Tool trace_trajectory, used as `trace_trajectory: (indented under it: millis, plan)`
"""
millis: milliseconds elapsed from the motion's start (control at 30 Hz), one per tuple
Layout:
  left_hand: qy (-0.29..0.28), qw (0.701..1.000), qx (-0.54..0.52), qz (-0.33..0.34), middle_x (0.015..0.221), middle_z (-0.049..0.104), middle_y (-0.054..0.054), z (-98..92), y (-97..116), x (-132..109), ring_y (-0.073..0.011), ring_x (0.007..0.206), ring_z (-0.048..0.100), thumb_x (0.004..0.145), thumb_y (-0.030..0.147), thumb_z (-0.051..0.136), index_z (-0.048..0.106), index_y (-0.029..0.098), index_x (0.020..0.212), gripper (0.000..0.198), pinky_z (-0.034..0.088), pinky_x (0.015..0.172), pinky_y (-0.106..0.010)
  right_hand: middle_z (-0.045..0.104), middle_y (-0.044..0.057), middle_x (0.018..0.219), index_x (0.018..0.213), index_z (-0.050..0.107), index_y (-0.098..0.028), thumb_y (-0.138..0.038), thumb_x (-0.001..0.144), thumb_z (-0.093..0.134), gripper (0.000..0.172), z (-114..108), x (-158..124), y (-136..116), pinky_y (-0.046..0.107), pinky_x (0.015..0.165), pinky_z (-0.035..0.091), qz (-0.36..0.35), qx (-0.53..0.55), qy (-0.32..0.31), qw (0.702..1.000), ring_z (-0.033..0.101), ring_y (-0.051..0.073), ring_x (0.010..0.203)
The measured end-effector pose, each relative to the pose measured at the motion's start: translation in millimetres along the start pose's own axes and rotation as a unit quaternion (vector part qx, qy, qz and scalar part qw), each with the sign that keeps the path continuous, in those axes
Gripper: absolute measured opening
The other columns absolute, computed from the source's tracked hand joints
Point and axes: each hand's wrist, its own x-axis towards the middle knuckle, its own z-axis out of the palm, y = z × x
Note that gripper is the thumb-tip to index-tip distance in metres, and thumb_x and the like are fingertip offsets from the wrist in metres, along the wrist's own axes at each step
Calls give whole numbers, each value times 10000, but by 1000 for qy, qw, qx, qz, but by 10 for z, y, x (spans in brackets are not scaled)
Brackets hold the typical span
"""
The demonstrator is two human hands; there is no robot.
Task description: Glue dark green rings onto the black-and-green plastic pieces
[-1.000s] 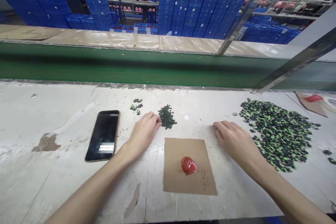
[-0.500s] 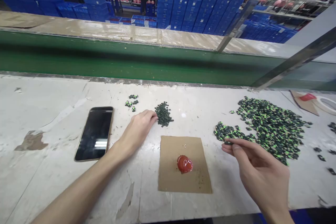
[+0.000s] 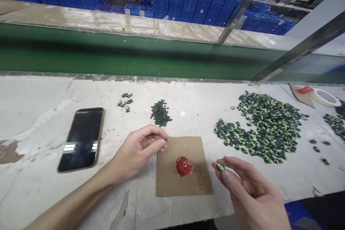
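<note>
Between thumb and fingers, my right hand [image 3: 250, 190] pinches a small black-and-green piece [image 3: 221, 167], just right of the cardboard square [image 3: 167, 183]. My left hand [image 3: 140, 149] is closed in a pinch at the cardboard's upper left corner; a tiny dark disc [image 3: 165, 140] shows at its fingertips. A glossy red blob [image 3: 184, 166] lies on the cardboard. Beyond my left hand is a small pile of dark green discs [image 3: 161, 113]. A large heap of black-and-green pieces [image 3: 266, 125] spreads out beyond my right hand.
A phone [image 3: 81, 140] lies left of my left arm. Several black-and-green pieces [image 3: 125, 102] sit behind it. A tape roll [image 3: 325, 97] is at the far right. Along the table's back runs a green belt [image 3: 129, 55], with a slanting metal post [image 3: 296, 52] at right.
My left hand has come from the disc pile back to the cardboard's corner. My right hand has drawn away from the heap toward the cardboard, carrying one piece. The view has shifted slightly.
</note>
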Motion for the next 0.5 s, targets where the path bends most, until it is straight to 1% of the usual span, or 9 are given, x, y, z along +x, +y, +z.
trace_trajectory:
  millis: [67, 133, 200, 233, 300, 367, 400, 500]
  plan:
    - [0, 1000, -6, 6, 867, 765, -37, 33, 1, -40, -124, 763, 738, 915, 220, 646, 707, 170, 941, 83, 619, 720, -212, 818, 78, 871, 871, 837, -225, -358, 660, 992, 294, 80, -78, -37, 142, 719, 637, 16, -6, 0, 1000, 806, 190, 782]
    - [-2, 1000, -11, 19, 872, 771, -8, 49, -3, -73, -108, 777, 737, 907, 198, 670, 727, 192, 964, 80, 609, 727, -181, 809, 53, 826, 803, 827, -231, -386, 656, 994, 272, 172, -140, -58, 112, 717, 616, 17, -2, 25, 1000, 787, 148, 744]
    - [-4, 999, -5, 35, 869, 771, 28, 53, -16, -98, -86, 783, 727, 907, 163, 679, 737, 219, 955, 93, 587, 723, -145, 802, 34, 804, 786, 825, -242, -393, 657, 995, 261, 222, -167, -46, 109, 713, 612, 12, 7, 40, 999, 772, 128, 714]
    - [-4, 999, 5, 49, 870, 770, 47, 54, -27, -107, -70, 786, 718, 914, 144, 675, 739, 232, 945, 114, 570, 725, -126, 797, 36, 784, 792, 832, -245, -380, 665, 992, 246, 221, -164, -29, 122, 693, 619, 10, 7, 26, 1000, 768, 131, 686]
    - [-5, 996, 34, 84, 889, 768, 83, 54, -59, -124, -39, 796, 701, 938, 105, 654, 744, 257, 946, 176, 535, 735, -91, 787, 53, 738, 823, 852, -248, -334, 713, 969, 181, 177, -132, 16, 157, 648, 634, 3, -1, -34, 999, 764, 152, 638]
    - [-11, 991, 58, 118, 927, 769, 111, 55, -96, -134, -15, 823, 690, 958, 75, 636, 752, 280, 973, 236, 512, 766, -63, 796, 66, 769, 884, 868, -267, -285, 781, 925, 119, 114, -94, 57, 176, 658, 643, -11, -7, -94, 995, 770, 158, 656]
    - [-13, 990, 62, 129, 943, 770, 120, 57, -113, -137, -7, 831, 688, 965, 65, 632, 758, 288, 988, 257, 506, 780, -50, 803, 65, 807, 908, 871, -280, -270, 809, 905, 106, 90, -81, 72, 176, 683, 645, -18, -9, -113, 993, 772, 150, 682]
    - [-15, 988, 62, 139, 955, 776, 135, 66, -143, -132, 7, 829, 690, 971, 64, 638, 777, 299, 996, 274, 496, 787, -18, 807, 32, 901, 952, 869, -325, -267, 860, 865, 109, 71, -84, 96, 140, 757, 628, -38, -16, -135, 990, 760, 104, 751]
